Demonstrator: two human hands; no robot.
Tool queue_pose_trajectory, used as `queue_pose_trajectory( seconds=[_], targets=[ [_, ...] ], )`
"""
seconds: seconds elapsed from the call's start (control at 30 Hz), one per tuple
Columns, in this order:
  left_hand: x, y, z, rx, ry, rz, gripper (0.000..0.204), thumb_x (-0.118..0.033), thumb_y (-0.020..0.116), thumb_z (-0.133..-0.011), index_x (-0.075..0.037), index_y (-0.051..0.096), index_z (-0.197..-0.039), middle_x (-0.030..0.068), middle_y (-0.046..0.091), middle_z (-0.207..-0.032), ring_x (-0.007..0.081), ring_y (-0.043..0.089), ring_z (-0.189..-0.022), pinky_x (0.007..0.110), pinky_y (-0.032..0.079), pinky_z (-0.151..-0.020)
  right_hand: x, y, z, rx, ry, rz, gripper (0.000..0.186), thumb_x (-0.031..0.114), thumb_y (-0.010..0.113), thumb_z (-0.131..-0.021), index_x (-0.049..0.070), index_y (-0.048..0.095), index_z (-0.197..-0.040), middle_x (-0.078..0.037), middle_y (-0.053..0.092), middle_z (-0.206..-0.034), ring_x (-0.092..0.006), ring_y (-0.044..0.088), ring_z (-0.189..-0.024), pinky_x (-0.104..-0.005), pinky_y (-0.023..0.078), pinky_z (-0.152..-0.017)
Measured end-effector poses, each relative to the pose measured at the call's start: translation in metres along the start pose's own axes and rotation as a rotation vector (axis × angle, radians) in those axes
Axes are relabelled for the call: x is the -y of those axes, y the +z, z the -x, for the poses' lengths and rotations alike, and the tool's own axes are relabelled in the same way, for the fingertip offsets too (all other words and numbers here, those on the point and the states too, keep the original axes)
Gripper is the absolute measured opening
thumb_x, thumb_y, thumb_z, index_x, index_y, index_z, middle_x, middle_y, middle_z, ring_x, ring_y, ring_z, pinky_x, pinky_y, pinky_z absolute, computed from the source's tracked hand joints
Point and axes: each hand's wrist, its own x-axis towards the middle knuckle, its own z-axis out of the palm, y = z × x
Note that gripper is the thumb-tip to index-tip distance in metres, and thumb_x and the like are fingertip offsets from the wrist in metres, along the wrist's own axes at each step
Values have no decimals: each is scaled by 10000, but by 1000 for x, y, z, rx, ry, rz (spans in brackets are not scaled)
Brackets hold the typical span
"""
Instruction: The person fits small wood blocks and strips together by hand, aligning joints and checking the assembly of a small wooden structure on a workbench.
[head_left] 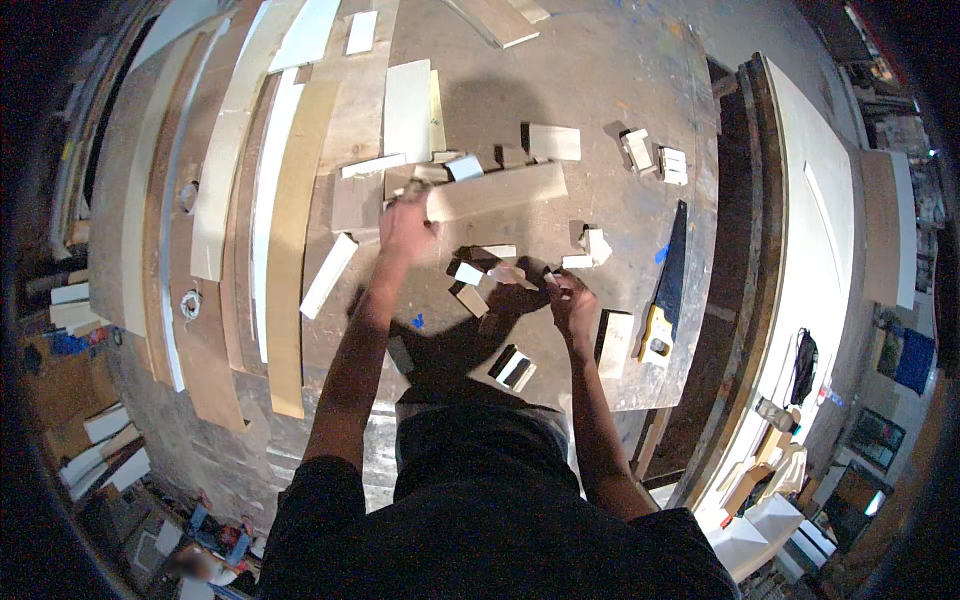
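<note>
- Black shirt [480, 545] of the person fills the lower edge, nearest the camera; two bare forearms reach up from it over the table [590, 95].
- Left hand [408, 228]: blurred, at the left end of one long pale board [505, 190]; whether its fingers grip the board, I cannot tell.
- Right hand [573, 308]: fingers curled in narrow, with a small piece [548, 277] at their tips; whether they pinch it is unclear.
- Between the hands, a cluster of at least three small wood pieces [468, 299], well inside the table's near edge.
- One striped stack of strips [513, 369] sits near that edge; one block [615, 340] stands just beside the right forearm.
- One handsaw [656, 337], yellow-handled, lies near the right edge.
- Two blue scraps [419, 321]: one between the forearms, one by the saw blade.
- Two blocks [636, 150] lie farther up on the right, brown tabletop around them.
- Several long boards [300, 250] crowd the left side, some overhanging the near edge.
- Beyond the right edge, a dark gap, then a white panel [800, 250].
</note>
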Motion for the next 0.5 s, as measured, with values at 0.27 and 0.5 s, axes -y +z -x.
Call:
queue_pose_trajectory(
  seconds=[0.27,0.5],
  targets=[
    [10,-24,-32,11,-138,-61,805,-332,852,-713,-87,527,-1407,135,537,-1455,300,650,-1153,442,548,-949,-13,3,6,-36,-134,-46,122,99,765,-874,36,737,-974,-137,760,-1010,-200,734,-776,-317,581,-664],
    [36,-27,-33,156,-192,417,587,-262,791,-804,-155,582,-1342,117,622,-1315,310,644,-1141,437,538,-930,23,-11,17,-61,-78,-107,105,109,772,-880,39,749,-955,-106,761,-893,-168,711,-744,-283,543,-638]
  ],
)
